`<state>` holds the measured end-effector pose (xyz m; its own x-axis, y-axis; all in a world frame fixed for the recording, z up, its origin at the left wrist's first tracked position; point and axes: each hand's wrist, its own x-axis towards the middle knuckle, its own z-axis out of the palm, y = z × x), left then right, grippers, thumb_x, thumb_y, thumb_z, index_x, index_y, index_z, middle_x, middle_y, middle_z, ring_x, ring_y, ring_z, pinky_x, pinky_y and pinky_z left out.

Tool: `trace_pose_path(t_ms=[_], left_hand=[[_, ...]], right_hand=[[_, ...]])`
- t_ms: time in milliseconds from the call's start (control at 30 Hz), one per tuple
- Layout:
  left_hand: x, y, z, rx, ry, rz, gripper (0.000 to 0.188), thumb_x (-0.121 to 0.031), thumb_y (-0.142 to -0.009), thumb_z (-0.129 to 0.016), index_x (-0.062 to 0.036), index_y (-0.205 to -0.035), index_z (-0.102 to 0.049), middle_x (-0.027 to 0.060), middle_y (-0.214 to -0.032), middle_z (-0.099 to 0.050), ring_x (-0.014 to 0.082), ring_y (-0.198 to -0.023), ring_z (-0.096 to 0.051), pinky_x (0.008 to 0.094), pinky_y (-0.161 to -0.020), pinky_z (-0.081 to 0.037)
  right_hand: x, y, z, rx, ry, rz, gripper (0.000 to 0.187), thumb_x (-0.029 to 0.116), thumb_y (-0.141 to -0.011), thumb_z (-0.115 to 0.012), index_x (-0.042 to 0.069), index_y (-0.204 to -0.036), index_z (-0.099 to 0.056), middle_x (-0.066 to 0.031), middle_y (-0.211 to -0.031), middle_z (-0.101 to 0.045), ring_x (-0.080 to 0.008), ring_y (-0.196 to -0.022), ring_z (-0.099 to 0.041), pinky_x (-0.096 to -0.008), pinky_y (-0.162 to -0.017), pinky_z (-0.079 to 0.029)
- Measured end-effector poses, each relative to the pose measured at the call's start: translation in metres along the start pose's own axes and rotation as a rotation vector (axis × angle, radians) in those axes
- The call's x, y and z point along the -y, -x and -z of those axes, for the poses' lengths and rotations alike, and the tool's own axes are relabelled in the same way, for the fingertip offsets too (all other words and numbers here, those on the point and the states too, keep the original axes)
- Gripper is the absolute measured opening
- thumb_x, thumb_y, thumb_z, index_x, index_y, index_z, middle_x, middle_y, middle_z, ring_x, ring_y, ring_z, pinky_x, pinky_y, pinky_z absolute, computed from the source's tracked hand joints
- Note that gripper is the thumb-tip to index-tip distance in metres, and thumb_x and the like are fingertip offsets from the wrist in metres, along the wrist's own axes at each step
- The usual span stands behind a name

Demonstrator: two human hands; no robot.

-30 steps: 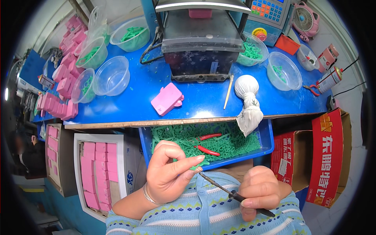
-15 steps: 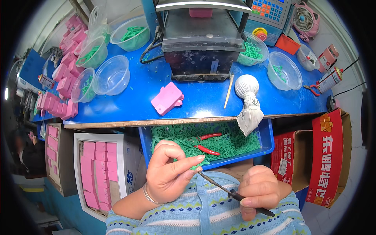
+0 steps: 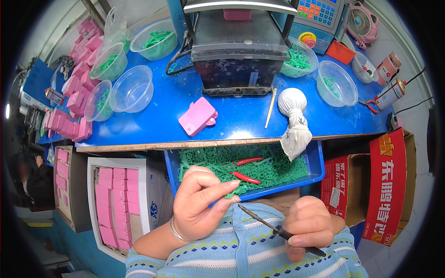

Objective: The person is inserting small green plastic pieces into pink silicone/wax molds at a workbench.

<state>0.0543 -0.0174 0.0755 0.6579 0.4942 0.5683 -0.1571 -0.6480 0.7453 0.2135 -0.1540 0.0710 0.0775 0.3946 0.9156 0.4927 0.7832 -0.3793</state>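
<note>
My left hand [image 3: 197, 197] is closed in a pinch, with a small green rubbery piece [image 3: 235, 190] between thumb and forefinger. Its exact shape is partly covered by the fingers. My right hand [image 3: 308, 227] grips the black handle of a slim metal tool like a needle file [image 3: 257, 217]. The tool's tip points up and left, just short of the left thumb. Beyond both hands lies a blue tray [image 3: 320, 170] of tangled green scraps [image 3: 282, 175]. Two red-handled tools [image 3: 246, 178] rest on the scraps.
On the blue bench [image 3: 171, 92] are a pink block [image 3: 198, 116], a wooden stick [image 3: 271, 109], a tied white cloth bundle [image 3: 292, 103] and a dark machine [image 3: 238, 74]. Clear bowls [image 3: 132, 89] stand both sides. Pink-block boxes [image 3: 118, 162] sit left, red cartons [image 3: 384, 185] right; a co-worker's hand [image 3: 39, 161] shows far left.
The metal tool's tip has drawn slightly away from my left fingertips, and my right hand has shifted a little. More of the green piece shows in my left pinch. A co-worker's hand has appeared far left.
</note>
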Motion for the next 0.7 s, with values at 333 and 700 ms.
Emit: trace_pose_path(t_ms=[333, 700], left_hand=[[0.0035, 0.0011, -0.0028, -0.056, 0.021, -0.028, 0.017, -0.006, -0.07, -0.072, -0.0052, -0.082, -0.06, 0.0039, -0.077, -0.05, 0.0174, -0.071, -0.045, 0.0279, -0.063, -0.036], [0.0015, 0.0005, -0.0007, -0.038, -0.059, -0.06, 0.02, -0.004, -0.066, -0.073, -0.0067, -0.082, -0.062, 0.0023, -0.076, -0.047, 0.0174, -0.072, -0.042, 0.0273, -0.062, -0.035]], right_hand=[[-0.001, -0.0012, 0.0012, 0.028, -0.029, -0.021, 0.024, 0.02, -0.083, -0.063, 0.002, -0.094, -0.052, -0.0082, -0.073, -0.059, -0.0143, -0.046, -0.052, -0.0245, -0.04, -0.038], [0.0005, -0.0055, 0.0056, 0.089, -0.033, -0.04, 0.024, 0.02, -0.084, -0.061, 0.002, -0.095, -0.052, -0.0078, -0.072, -0.059, -0.0141, -0.046, -0.052, -0.0245, -0.04, -0.037]])
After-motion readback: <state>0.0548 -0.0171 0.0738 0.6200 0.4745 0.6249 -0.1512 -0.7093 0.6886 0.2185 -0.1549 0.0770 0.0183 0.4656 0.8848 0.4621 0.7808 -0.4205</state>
